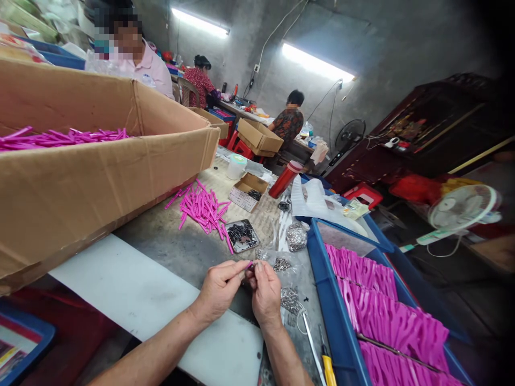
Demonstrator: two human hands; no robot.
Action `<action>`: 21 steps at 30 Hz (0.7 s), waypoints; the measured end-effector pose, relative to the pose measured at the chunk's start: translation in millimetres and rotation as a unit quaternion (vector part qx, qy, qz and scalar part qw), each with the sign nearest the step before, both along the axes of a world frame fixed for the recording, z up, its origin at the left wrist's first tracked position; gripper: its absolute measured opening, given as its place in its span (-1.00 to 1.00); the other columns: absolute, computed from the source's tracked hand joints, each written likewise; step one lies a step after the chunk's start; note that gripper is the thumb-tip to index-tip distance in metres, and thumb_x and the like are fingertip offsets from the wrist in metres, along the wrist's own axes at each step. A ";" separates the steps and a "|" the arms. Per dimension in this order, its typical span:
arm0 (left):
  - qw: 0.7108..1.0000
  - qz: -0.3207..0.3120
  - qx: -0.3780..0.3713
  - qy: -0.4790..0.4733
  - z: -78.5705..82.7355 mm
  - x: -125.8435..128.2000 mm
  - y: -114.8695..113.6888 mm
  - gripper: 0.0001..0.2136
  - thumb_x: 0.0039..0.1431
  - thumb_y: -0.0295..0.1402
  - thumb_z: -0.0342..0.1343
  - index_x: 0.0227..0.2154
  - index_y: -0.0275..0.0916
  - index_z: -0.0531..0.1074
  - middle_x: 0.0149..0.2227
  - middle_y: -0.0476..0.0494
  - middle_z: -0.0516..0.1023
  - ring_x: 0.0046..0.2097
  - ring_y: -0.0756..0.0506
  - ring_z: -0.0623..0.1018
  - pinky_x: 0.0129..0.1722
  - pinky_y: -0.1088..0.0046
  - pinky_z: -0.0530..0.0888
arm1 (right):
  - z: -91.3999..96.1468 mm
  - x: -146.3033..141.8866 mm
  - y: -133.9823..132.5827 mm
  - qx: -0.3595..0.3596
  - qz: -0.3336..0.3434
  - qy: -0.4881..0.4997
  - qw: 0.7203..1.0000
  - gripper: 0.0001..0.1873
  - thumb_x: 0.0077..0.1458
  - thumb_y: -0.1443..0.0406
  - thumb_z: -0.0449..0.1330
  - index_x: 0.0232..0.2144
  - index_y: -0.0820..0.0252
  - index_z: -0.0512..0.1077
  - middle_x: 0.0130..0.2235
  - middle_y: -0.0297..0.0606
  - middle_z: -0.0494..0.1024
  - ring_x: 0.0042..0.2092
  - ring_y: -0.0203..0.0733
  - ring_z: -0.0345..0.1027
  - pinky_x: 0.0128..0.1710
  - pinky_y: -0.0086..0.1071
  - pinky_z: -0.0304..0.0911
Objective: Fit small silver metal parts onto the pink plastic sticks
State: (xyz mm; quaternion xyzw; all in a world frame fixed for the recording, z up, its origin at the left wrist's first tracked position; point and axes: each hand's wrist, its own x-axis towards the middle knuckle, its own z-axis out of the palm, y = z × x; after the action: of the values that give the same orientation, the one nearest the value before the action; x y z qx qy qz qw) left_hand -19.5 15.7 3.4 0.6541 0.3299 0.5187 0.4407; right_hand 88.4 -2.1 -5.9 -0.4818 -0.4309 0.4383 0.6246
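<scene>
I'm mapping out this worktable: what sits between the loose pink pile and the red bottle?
In the head view, a small open cardboard box with dark pieces inside sits between the pink pile and the red bottle.

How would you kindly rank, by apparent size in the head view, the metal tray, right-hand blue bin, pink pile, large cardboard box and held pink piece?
Large cardboard box
Blue bin
Pink pile
Metal tray
Held pink piece

And across the surface (pixel 140 230), not a word can be read! The small, open brown cardboard box (pixel 241 201) carries faint print on its pale side, too tiny to make out; the round white plastic tub with a pale green lid (pixel 236 169) gives us no legible lettering either.
</scene>
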 end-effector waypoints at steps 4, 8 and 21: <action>1.000 -0.001 -0.001 0.002 -0.1 -0.3 -0.1 -0.76 0.03 -0.51 -0.06 -0.27 -0.29 0.46 -0.47 -0.11 0.47 -0.42 -0.01 0.44 -0.42 0.51 0.39 | 0.8 -0.7 1.4 0.001 0.001 -0.023 1.000 -0.73 0.00 0.13 0.01 -0.56 0.21 0.23 -0.62 -0.46 0.14 -0.60 -0.39 -0.04 -0.62 -0.51 -0.06; 1.000 0.008 0.005 0.015 -1.4 -1.2 0.7 -0.76 0.01 -0.51 -0.06 -0.28 -0.28 0.46 -0.51 -0.09 0.45 -0.45 0.00 0.42 -0.45 0.52 0.38 | 3.7 -0.7 1.3 0.012 -0.012 -0.104 0.994 -0.79 -0.01 0.18 0.03 -0.53 0.21 0.26 -0.59 -0.42 0.20 -0.53 -0.35 0.06 -0.55 -0.49 0.03; 0.999 0.041 -0.014 0.022 -7.4 -0.8 4.6 -0.75 -0.02 -0.49 -0.03 -0.28 -0.26 0.47 -0.49 -0.08 0.48 -0.46 0.00 0.44 -0.49 0.55 0.40 | 35.2 82.0 5.4 -0.098 -0.109 -0.610 0.778 -0.78 -0.01 0.32 -0.08 -0.56 0.21 0.33 -0.52 -0.24 0.41 -0.44 -0.19 0.25 -0.47 -0.41 0.03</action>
State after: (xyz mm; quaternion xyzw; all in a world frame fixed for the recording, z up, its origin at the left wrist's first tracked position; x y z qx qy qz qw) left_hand -20.2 20.2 -4.0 0.6449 0.3733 0.5174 0.4207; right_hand 170.4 3.3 29.3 -0.7508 -0.6210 0.0208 0.2240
